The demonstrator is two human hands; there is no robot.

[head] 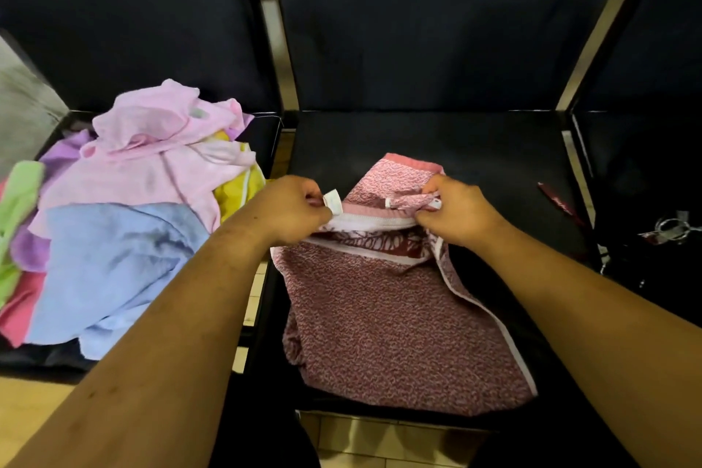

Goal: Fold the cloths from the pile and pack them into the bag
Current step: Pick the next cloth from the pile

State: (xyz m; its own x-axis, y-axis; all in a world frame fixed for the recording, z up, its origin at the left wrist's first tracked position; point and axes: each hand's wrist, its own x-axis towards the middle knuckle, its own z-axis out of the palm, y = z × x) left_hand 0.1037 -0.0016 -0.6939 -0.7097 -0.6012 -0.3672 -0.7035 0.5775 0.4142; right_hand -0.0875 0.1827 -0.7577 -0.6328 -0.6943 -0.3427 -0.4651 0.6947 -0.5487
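Note:
A dark red and white patterned towel (387, 323) lies on the black table (475, 148) in front of me, its far part bunched and folded over. My left hand (292, 207) pinches the towel's white-bordered edge near a small white tag. My right hand (456, 213) grips the same edge and a bunched corner, a short way to the right. The pile of cloths (125, 209) sits on the left table: pink on top, light blue in front, with purple, green, yellow and hot pink pieces around. No bag is in view.
A dark red pen-like object (558, 203) lies on the table to the right. A bunch of keys (670, 230) rests on the far right surface. Dark panels with metal frame bars (277, 30) stand behind. A gap with light floor separates the two tables.

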